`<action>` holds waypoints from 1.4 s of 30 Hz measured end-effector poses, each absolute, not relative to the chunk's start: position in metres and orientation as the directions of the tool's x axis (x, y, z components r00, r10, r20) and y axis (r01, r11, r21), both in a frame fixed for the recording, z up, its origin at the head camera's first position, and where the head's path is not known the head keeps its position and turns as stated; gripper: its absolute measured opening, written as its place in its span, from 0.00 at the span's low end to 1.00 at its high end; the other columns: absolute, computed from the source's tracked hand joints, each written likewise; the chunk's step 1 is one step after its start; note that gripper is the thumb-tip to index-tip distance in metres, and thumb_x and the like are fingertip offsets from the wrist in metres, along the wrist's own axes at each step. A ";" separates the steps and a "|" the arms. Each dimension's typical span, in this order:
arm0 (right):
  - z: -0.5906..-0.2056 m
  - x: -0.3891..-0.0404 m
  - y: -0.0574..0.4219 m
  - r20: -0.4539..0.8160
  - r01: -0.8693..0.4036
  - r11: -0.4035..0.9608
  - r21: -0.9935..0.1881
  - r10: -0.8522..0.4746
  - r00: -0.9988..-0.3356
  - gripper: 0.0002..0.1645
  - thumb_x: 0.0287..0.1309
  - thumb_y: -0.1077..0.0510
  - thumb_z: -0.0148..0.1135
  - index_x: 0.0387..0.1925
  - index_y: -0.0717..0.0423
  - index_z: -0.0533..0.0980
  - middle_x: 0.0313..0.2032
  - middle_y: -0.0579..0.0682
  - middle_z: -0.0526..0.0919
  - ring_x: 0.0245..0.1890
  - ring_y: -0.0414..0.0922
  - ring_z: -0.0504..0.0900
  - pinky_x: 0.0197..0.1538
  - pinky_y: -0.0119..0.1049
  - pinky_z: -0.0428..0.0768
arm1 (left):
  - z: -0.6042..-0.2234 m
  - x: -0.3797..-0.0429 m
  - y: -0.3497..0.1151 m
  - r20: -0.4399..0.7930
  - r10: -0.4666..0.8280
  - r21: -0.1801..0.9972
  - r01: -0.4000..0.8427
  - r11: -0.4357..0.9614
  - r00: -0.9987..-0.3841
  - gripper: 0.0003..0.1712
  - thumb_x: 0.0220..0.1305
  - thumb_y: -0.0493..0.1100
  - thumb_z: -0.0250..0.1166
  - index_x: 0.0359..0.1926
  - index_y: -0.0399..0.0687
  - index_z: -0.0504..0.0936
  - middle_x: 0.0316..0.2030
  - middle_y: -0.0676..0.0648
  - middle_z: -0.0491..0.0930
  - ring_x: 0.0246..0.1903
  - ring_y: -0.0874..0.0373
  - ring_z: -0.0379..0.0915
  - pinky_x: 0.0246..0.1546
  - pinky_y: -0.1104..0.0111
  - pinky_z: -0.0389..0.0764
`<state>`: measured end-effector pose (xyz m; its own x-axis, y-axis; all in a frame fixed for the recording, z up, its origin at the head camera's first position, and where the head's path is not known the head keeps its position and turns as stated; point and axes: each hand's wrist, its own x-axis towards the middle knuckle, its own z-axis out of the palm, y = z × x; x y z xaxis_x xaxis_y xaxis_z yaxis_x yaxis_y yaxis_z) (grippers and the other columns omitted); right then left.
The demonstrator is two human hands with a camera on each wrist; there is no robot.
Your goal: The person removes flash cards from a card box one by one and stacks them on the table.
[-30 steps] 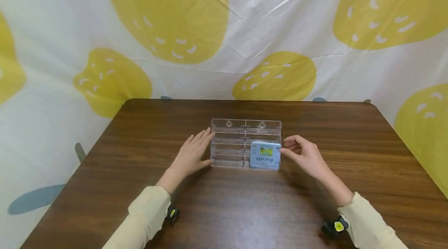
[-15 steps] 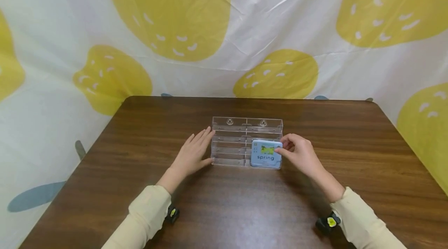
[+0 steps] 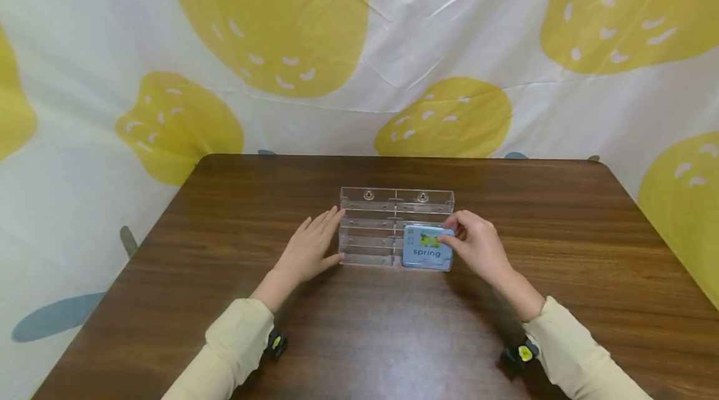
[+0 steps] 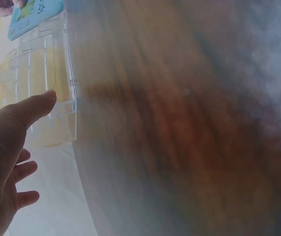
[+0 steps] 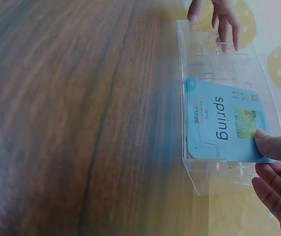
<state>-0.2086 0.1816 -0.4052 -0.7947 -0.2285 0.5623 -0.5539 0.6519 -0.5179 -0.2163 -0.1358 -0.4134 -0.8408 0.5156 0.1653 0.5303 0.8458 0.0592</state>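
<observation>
A clear plastic card rack (image 3: 366, 259) with two columns of stepped pockets stands on the table. In its front right pocket sits a light blue flash card (image 3: 422, 259) printed "spring" with a small green and yellow picture; whether more cards lie behind it, I cannot tell. My right hand (image 3: 479, 245) pinches the card's upper right edge, thumb on the front and fingers behind. At the rack's left side, my left hand (image 3: 308, 249) rests with fingers extended, the thumb near the front corner. In the right wrist view the card (image 5: 220, 115) leans inside the clear pocket.
The dark wood-grain table (image 3: 359, 331) extends on all sides of the rack. Behind it hangs a white cloth (image 3: 314, 125) with yellow fruit prints. Each wrist carries a small black camera (image 3: 517, 356).
My right hand has moved left from beside the rack and now pinches the blue card's edge. The left hand has stayed at the rack's left side.
</observation>
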 end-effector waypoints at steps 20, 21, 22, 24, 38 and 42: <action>-0.390 -0.210 0.188 0.565 -0.588 0.598 -0.544 -0.257 -0.784 0.06 0.43 0.70 0.67 0.23 0.61 0.77 0.20 0.46 0.79 0.19 0.36 0.72 0.22 0.26 0.72 | -0.412 -0.214 -0.134 0.162 0.495 0.107 0.514 0.851 -0.854 0.50 0.54 0.54 0.65 0.70 0.45 0.48 0.66 0.41 0.56 0.64 0.48 0.55 0.63 0.51 0.56; -0.389 -0.210 0.188 0.554 -0.580 0.597 -0.554 -0.256 -0.792 0.05 0.43 0.70 0.67 0.23 0.61 0.78 0.20 0.47 0.79 0.19 0.36 0.72 0.22 0.26 0.72 | -0.412 -0.214 -0.134 0.161 0.495 0.107 0.514 0.851 -0.854 0.50 0.54 0.54 0.65 0.70 0.45 0.48 0.66 0.41 0.56 0.64 0.48 0.55 0.63 0.51 0.56; -0.388 -0.210 0.189 0.544 -0.574 0.594 -0.564 -0.256 -0.799 0.04 0.44 0.69 0.66 0.23 0.61 0.78 0.20 0.47 0.80 0.19 0.36 0.71 0.21 0.27 0.71 | -0.412 -0.215 -0.133 0.161 0.495 0.107 0.514 0.851 -0.854 0.50 0.54 0.55 0.65 0.70 0.45 0.48 0.66 0.41 0.56 0.64 0.48 0.55 0.63 0.51 0.56; -0.386 -0.210 0.190 0.532 -0.567 0.591 -0.573 -0.257 -0.806 0.04 0.45 0.68 0.66 0.23 0.61 0.78 0.20 0.46 0.80 0.18 0.36 0.71 0.21 0.27 0.71 | -0.412 -0.215 -0.133 0.161 0.495 0.106 0.514 0.851 -0.854 0.50 0.54 0.55 0.65 0.70 0.45 0.48 0.66 0.41 0.56 0.64 0.48 0.55 0.62 0.51 0.56; -0.366 -0.201 0.205 0.519 -0.567 0.570 -0.595 -0.268 -0.812 0.05 0.47 0.67 0.66 0.25 0.55 0.78 0.21 0.44 0.80 0.18 0.35 0.70 0.20 0.26 0.69 | -0.411 -0.214 -0.133 0.141 0.491 0.106 0.506 0.856 -0.860 0.49 0.54 0.54 0.65 0.69 0.45 0.48 0.65 0.40 0.58 0.63 0.48 0.55 0.62 0.51 0.57; -0.365 -0.193 0.217 0.477 -0.535 0.583 -0.611 -0.269 -0.837 0.05 0.46 0.67 0.66 0.24 0.56 0.78 0.19 0.44 0.77 0.17 0.36 0.68 0.20 0.26 0.67 | -0.411 -0.214 -0.134 0.148 0.500 0.096 0.516 0.852 -0.853 0.49 0.54 0.54 0.65 0.69 0.44 0.49 0.65 0.40 0.58 0.63 0.47 0.55 0.62 0.52 0.57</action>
